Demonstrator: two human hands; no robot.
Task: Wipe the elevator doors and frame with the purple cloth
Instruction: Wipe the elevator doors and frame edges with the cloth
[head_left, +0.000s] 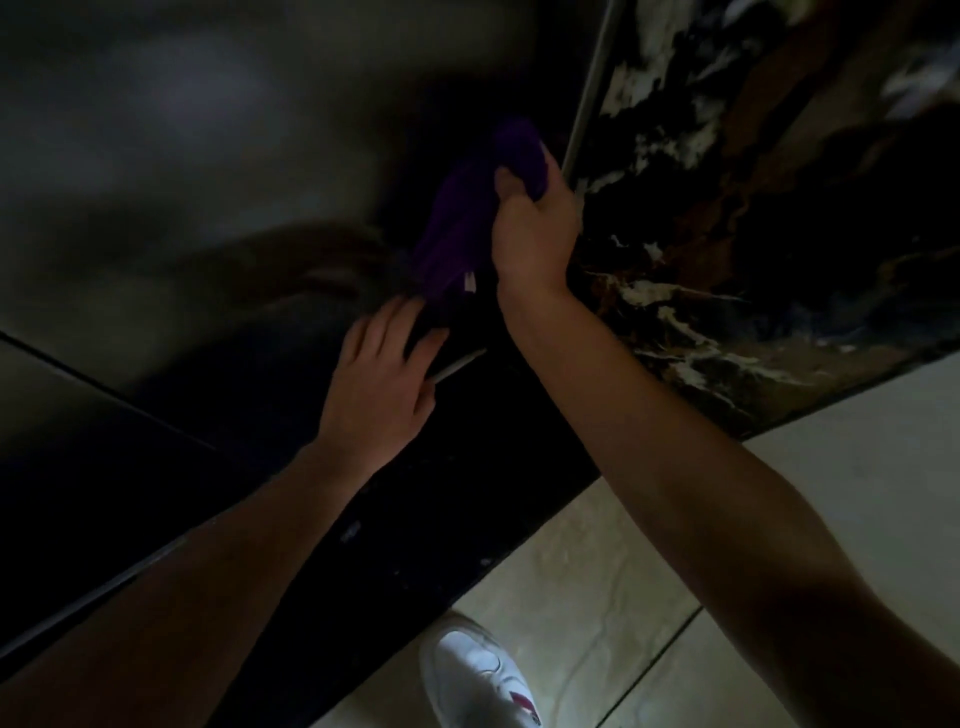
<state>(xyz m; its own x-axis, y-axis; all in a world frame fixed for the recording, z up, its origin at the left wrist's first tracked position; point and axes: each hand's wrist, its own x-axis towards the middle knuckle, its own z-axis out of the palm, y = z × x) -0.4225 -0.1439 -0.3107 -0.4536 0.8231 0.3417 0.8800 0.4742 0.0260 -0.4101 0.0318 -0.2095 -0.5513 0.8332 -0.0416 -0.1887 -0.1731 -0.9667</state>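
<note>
R hand (535, 228) clamped on top of purple cloth (462, 228), low on elevator door (208, 156) just beside frame edge (592, 88); cloth hangs down-left from grip, long axis along the seam. L hand (382, 384) open, fingers spread, nearer cloth's loose lower end but apparently not touching it. Frame lies right of grip, so R is the hand to carry the wipe across.

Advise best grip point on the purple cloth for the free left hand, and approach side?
Probably the hanging lower end of the purple cloth, near its white tag. The right hand already bunches the top against the elevator door. The left hand, fingers spread, sits just below, so come up from underneath.
</note>
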